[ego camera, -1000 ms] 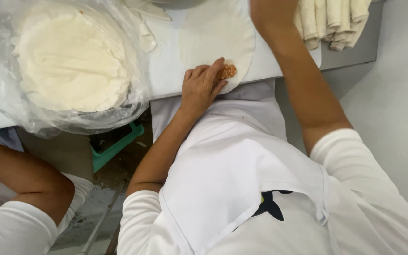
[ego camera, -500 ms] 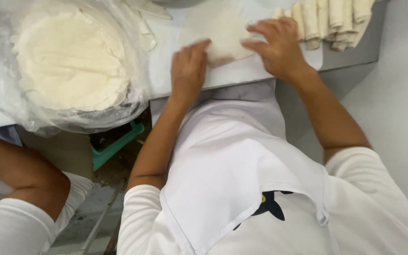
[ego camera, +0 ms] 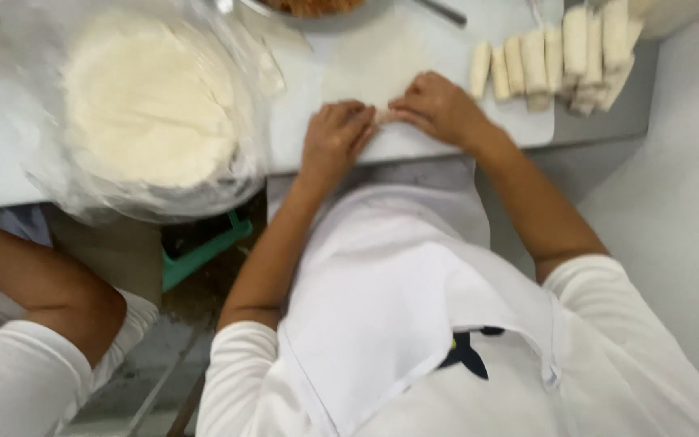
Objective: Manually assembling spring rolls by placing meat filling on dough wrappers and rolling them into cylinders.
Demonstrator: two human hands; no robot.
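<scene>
My left hand [ego camera: 335,136] and my right hand [ego camera: 436,107] lie side by side on a thin white wrapper [ego camera: 382,65] spread on a white board [ego camera: 414,142]. Both hands press its near edge, which is folded into a roll between the fingers. The filling is hidden under the fold and my fingers. A row of several finished pale rolls [ego camera: 564,57] lies just right of my right hand.
A stack of round white wrappers [ego camera: 149,101] sits in clear plastic at the left. A bowl with orange-brown filling [ego camera: 313,6] is at the top edge. Another person's arm [ego camera: 30,279] is at lower left. A green crate [ego camera: 204,251] stands below the table.
My right hand came down from the far side onto the wrapper. Both hands folded the near edge over the orange filling and now press it as a roll.
</scene>
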